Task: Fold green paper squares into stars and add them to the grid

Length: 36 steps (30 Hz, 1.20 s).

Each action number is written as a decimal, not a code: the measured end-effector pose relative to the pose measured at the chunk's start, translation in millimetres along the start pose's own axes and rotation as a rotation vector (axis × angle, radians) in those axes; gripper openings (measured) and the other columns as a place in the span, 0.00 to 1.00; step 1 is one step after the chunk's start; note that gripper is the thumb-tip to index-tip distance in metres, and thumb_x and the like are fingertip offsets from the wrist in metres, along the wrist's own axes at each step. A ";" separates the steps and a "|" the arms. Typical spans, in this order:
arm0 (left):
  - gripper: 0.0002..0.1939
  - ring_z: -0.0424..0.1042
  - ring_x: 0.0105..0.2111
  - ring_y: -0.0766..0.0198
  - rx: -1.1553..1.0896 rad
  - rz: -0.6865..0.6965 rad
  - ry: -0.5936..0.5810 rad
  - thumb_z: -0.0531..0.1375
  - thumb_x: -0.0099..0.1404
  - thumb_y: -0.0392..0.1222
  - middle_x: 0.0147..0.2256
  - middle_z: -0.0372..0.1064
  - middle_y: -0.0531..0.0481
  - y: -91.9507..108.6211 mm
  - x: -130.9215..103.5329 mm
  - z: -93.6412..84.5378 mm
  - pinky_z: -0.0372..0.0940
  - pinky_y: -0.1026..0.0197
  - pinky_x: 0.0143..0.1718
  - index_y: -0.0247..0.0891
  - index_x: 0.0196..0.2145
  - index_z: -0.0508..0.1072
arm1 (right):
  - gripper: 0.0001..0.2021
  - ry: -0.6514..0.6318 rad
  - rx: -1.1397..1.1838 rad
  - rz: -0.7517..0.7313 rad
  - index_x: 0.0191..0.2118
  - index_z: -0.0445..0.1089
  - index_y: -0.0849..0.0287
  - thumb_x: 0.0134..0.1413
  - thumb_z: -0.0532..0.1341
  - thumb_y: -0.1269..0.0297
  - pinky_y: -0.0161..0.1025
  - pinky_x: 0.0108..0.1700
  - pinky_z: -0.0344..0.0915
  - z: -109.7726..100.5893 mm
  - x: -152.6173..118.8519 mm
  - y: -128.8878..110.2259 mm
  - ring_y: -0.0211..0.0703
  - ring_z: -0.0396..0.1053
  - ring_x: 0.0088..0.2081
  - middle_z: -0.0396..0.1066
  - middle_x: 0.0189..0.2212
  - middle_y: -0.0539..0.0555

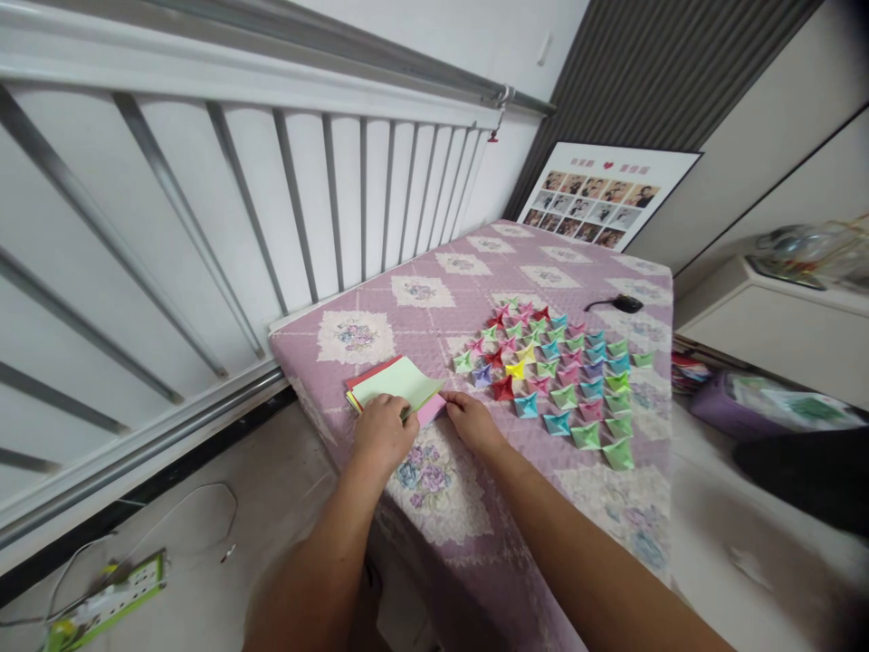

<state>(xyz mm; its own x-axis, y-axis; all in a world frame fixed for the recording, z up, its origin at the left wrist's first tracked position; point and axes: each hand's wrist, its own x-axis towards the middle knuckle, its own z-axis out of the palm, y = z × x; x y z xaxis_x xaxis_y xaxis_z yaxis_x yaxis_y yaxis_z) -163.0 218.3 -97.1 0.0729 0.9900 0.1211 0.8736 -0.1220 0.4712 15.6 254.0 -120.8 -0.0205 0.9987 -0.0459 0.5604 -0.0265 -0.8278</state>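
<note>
A stack of coloured paper sheets lies near the left edge of the table, pale green on top with red, yellow and pink edges showing. My left hand is closed over the near side of the stack, fingers curled on the sheets. My right hand pinches the right corner of a pink sheet that sticks out under the green one. Right of the stack stand rows of small folded paper pieces in green, blue, pink, red, yellow and purple.
A purple floral cloth covers the table. On its far right lies a black object with a cord. A photo board leans at the back, and a white radiator runs along the left. A power strip lies on the floor.
</note>
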 end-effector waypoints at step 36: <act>0.11 0.68 0.42 0.58 -0.018 0.005 0.007 0.53 0.62 0.41 0.37 0.72 0.45 -0.8 1.5 0.5 0.59 0.60 0.45 0.39 0.38 0.74 | 0.20 -0.010 0.179 0.129 0.39 0.74 0.61 0.50 0.52 0.54 0.33 0.28 0.59 -7.1 -0.7 5.9 0.39 0.65 0.28 0.72 0.27 0.51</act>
<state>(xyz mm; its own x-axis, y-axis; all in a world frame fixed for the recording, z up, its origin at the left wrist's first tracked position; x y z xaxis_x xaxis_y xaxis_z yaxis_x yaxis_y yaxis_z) -163.4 219.9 -97.7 0.0741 0.9888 0.1297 0.8642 -0.1286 0.4865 24.8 253.5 -121.7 0.0334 0.9861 -0.1625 0.4030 -0.1621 -0.9007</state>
